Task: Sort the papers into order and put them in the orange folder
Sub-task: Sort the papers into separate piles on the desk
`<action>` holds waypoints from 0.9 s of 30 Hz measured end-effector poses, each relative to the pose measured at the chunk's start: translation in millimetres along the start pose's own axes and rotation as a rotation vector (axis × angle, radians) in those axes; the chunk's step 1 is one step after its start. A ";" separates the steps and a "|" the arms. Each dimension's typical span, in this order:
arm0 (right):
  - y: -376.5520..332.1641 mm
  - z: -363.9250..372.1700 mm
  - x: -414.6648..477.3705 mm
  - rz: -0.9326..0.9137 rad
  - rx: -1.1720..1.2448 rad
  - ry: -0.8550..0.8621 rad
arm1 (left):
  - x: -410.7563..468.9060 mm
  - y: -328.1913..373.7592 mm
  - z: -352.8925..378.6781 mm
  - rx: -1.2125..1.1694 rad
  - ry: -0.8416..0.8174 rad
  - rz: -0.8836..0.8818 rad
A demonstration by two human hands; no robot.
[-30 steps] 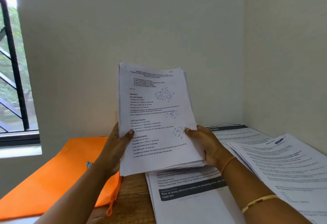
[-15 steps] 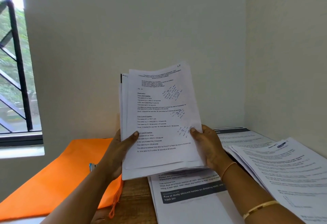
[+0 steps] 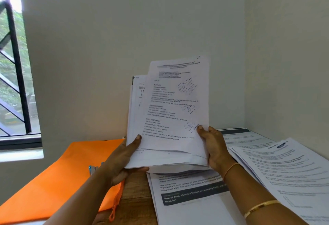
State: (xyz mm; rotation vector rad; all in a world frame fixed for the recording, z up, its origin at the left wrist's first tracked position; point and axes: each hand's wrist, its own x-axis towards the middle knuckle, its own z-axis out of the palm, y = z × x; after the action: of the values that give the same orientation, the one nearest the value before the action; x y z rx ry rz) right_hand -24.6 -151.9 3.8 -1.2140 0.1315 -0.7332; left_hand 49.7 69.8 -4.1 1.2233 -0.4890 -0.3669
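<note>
I hold a stack of printed papers (image 3: 170, 114) upright above the wooden table. My left hand (image 3: 124, 157) grips the stack's lower left corner, thumb on the front. My right hand (image 3: 211, 146) pinches the lower right edge of the top sheet, which carries handwritten notes. That top sheet is slid up and tilted to the right, off the stack behind it. The orange folder (image 3: 58, 175) lies flat on the table at the left, its zip pull hanging near the table's front.
More printed sheets (image 3: 192, 194) lie on the wooden table (image 3: 135, 194) below the held stack, and another pile (image 3: 284, 167) is spread at the right by the wall. A barred window (image 3: 16, 75) is at the left. A blue object (image 3: 91, 169) pokes out beside the folder.
The top sheet has slid upward and to the right, fanning away from the rest of the stack. The whole stack has shifted slightly right in view.
</note>
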 end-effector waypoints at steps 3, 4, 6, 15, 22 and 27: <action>-0.4 -0.6 0.5 0.001 0.022 0.021 | 0.5 -1.1 2.0 0.009 0.044 0.014; -0.4 -0.5 0.4 0.002 0.024 0.028 | 0.6 -1.3 2.2 0.012 0.053 0.019; 0.3 -0.9 0.9 0.007 0.014 0.040 | 0.7 -2.0 1.9 0.014 0.059 0.025; 5.6 -4.9 11.4 0.038 -0.078 0.162 | 2.3 -4.8 1.1 0.048 0.033 0.038; 9.8 -25.2 22.8 -0.011 -0.526 0.283 | 14.2 4.4 -21.1 0.139 0.305 0.205; 18.5 -28.6 21.4 -0.011 -0.913 0.172 | 21.8 15.8 -49.0 0.190 0.559 0.335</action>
State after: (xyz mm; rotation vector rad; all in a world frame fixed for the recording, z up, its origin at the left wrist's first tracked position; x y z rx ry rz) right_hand -13.3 -184.4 -17.1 -2.0100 0.6547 -0.8117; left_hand 94.6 102.4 1.7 1.3335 -0.2367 0.3115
